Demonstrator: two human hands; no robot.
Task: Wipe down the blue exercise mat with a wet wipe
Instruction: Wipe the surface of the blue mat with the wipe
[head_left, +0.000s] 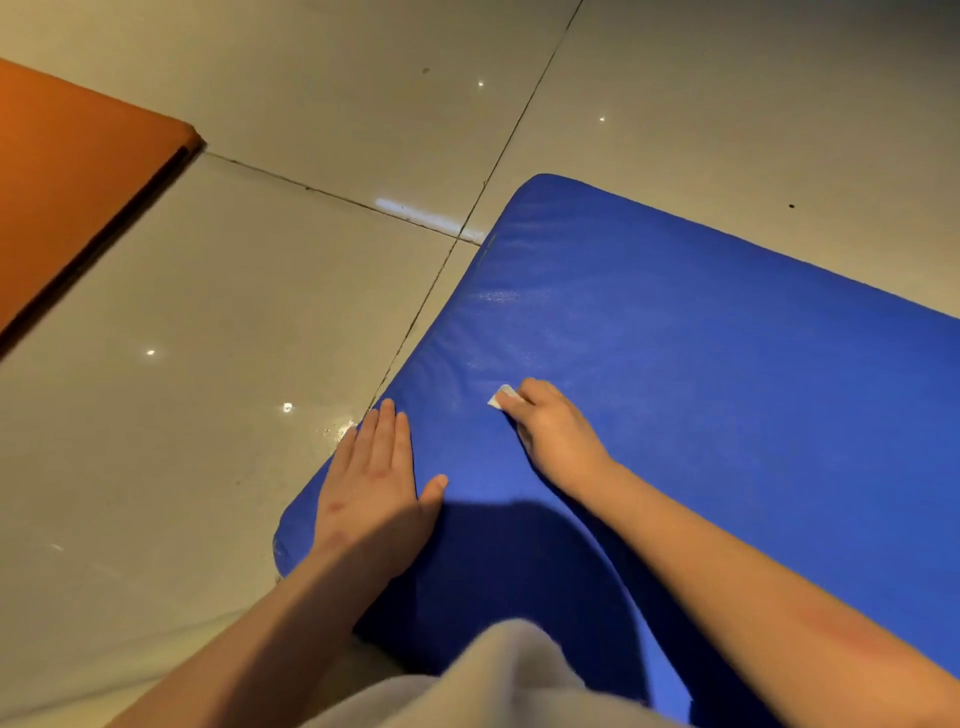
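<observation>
A thick blue exercise mat (675, 338) lies on the tiled floor, its short end running from the upper middle down to the lower left. My left hand (371, 478) lies flat on the mat's near left edge, fingers straight and thumb spread. My right hand (553, 428) rests on the mat a little to the right and farther in. Its fingers curl round a small white wet wipe (501, 397), of which only a corner shows past the fingertips, touching the mat surface.
Glossy beige floor tiles (208, 312) with dark grout lines surround the mat. An orange mat (67, 176) lies at the far left. Grey cloth over my knee (498, 675) fills the bottom centre and overlaps the blue mat's near edge.
</observation>
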